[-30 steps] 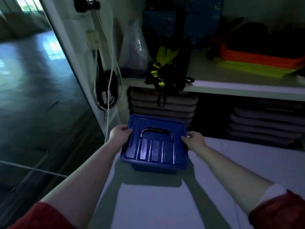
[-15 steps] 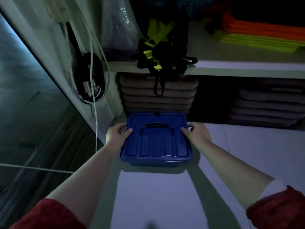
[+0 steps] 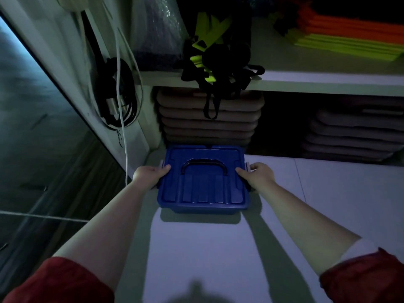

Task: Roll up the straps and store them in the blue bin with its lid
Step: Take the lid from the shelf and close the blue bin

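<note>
on the pale shelf surface (image 3: pixel 218 248), close to its left edge, sits the blue bin (image 3: pixel 203 208) with its lid (image 3: pixel 203 178) on top, covering it fully, so what is inside cannot be seen. the lid is ribbed and has a dark arched handle (image 3: pixel 203 164) lying flat across its middle. the left hand (image 3: pixel 150 172) grips the bin's left side with the thumb resting on the lid's edge; the right hand (image 3: pixel 256 174) grips the opposite side the same way, thumb on the lid. each hand covers a small pale latch (image 3: pixel 248 166) at the side of the bin, and whether the latches are snapped shut cannot be told. both forearms reach forward, with red sleeves (image 3: pixel 363 278) pushed up.

just behind the bin, under the upper shelf (image 3: pixel 328 82), stands a stack of brownish mats (image 3: pixel 209 123); a second, darker stack (image 3: pixel 354 136) lies further right. on the upper shelf a tangle of black and yellow-green straps (image 3: pixel 216 55) hangs over the front edge, one black loop dangling down in front of the mats. left of the straps stands a clear plastic bag (image 3: pixel 157 33) with something dark inside. at the far right of that shelf lie flat orange and yellow-green pieces (image 3: pixel 349 40). on the wall to the left hang coiled black cables (image 3: pixel 118 92) and a white cord (image 3: pixel 122 106).
</note>
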`<state>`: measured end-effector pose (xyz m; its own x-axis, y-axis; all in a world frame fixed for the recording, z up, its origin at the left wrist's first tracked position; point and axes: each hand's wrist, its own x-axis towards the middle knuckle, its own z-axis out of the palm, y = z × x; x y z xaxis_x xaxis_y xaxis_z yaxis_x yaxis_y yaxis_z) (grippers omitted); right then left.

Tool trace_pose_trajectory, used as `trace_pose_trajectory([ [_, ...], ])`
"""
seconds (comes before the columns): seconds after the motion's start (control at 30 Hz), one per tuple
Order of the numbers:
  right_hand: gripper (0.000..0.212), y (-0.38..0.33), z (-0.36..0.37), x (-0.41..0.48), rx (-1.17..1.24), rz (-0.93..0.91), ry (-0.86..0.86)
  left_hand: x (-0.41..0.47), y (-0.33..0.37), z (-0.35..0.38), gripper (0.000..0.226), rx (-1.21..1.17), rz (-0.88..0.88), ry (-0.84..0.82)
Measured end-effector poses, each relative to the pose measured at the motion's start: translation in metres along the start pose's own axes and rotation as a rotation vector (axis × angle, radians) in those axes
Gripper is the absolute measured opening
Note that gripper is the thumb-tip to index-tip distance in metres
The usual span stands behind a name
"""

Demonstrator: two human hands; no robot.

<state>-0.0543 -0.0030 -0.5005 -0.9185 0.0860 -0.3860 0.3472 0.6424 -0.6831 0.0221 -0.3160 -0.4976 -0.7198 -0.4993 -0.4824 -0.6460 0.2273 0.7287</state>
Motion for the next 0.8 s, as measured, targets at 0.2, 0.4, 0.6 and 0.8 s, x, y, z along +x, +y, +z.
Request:
trace_pose_trajectory([
  [0.2,0.042,-0.004,0.000,-0.006,-0.010,-0.004,0.018,-0.014,0.021,0.010,0.042,0.275,0.048,0.080],
  [0.4,0.029,-0.001,-0.003,-0.013,0.188,0.050,-0.025,-0.016,-0.001,0.004,0.037,-0.332,-0.140,0.028],
  [0.6,0.031,-0.003,-0.003,-0.013,0.034,-0.028,-0.014,-0.023,-0.022,-0.002,0.022,-0.477,-0.091,-0.274],
  [0.8,0.033,-0.003,-0.002,-0.012,0.009,-0.012,-0.019,-0.019,-0.010,0.002,0.011,-0.189,-0.002,-0.126],
])
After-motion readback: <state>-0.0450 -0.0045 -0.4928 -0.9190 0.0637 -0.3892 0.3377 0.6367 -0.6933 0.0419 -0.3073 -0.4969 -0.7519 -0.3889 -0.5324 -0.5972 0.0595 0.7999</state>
